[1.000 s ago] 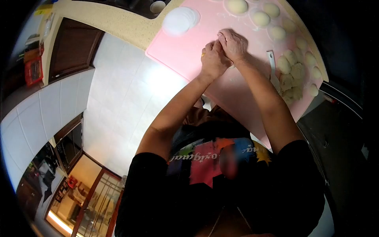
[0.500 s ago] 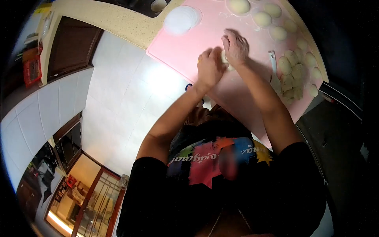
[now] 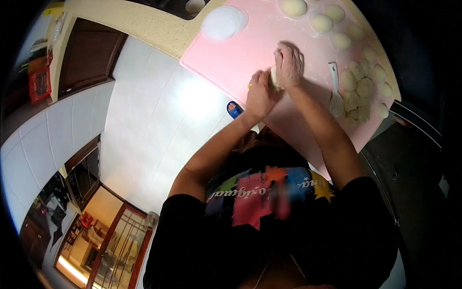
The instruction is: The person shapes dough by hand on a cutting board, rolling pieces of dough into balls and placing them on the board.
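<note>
Pink mat (image 3: 224, 58) lies under the dough (image 3: 275, 78), maybe to keep the tabletop (image 3: 154, 30) clean. Left hand (image 3: 260, 96) and right hand (image 3: 290, 68) hold it between them, fingers (image 3: 286, 54) half curled around it, likely so it can't slip away.

You have open mat (image 3: 216, 58) left of your left hand (image 3: 261, 94), up to the white discs (image 3: 224, 23). Dough (image 3: 275, 77) fills the gap between your hands. Right of your right hand (image 3: 290, 67), you can go a little way before the spatula (image 3: 334, 77), then lumps (image 3: 353, 86). Balls (image 3: 322, 22) block the far and right edges.
</note>
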The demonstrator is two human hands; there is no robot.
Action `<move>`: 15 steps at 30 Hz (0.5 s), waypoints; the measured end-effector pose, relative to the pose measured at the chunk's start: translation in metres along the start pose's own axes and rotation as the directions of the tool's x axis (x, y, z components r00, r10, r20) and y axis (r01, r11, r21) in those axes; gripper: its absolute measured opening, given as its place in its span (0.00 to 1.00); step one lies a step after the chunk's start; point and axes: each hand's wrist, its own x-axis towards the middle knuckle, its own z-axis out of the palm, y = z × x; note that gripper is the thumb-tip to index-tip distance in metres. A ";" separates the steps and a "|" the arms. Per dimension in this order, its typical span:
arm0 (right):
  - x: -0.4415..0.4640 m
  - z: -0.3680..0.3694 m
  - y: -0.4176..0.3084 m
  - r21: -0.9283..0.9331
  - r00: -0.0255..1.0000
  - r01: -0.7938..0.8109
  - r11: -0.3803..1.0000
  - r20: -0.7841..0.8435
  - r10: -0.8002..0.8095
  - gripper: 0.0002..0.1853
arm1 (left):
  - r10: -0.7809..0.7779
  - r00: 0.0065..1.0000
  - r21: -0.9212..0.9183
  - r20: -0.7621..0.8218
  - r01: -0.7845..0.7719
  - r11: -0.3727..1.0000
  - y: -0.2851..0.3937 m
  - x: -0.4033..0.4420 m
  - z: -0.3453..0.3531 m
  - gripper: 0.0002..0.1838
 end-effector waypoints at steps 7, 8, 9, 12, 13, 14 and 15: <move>0.057 0.018 0.013 0.193 0.974 -0.048 0.980 0.225 0.003 0.15 | -0.238 0.951 0.001 0.199 0.242 0.970 0.016 0.071 -0.013 0.29; 0.054 0.032 0.022 0.292 0.973 -0.136 0.947 0.219 0.072 0.19 | -0.233 0.961 0.106 0.151 0.219 0.970 0.019 0.066 -0.010 0.31; 0.047 0.027 0.018 0.290 0.973 -0.137 0.947 0.218 0.075 0.19 | -0.222 0.969 0.208 0.105 0.197 0.958 0.021 0.059 -0.004 0.33; 0.001 -0.003 -0.018 0.419 0.762 -0.647 0.637 0.307 0.571 0.18 | -0.071 0.997 0.218 0.035 0.062 0.974 0.009 0.010 0.015 0.37; -0.027 0.013 -0.010 0.405 0.918 -0.377 0.833 0.045 0.394 0.18 | 0.047 0.999 0.234 -0.014 -0.042 0.971 0.008 -0.001 0.018 0.38; -0.035 0.014 -0.005 0.263 0.958 -0.270 0.926 -0.019 0.285 0.17 | 0.043 0.999 0.234 -0.015 -0.039 0.971 0.011 -0.006 0.013 0.38; -0.035 0.017 -0.002 0.112 0.985 -0.150 0.982 -0.065 0.158 0.17 | 0.016 1.000 0.156 0.025 -0.020 0.988 0.012 -0.006 0.006 0.38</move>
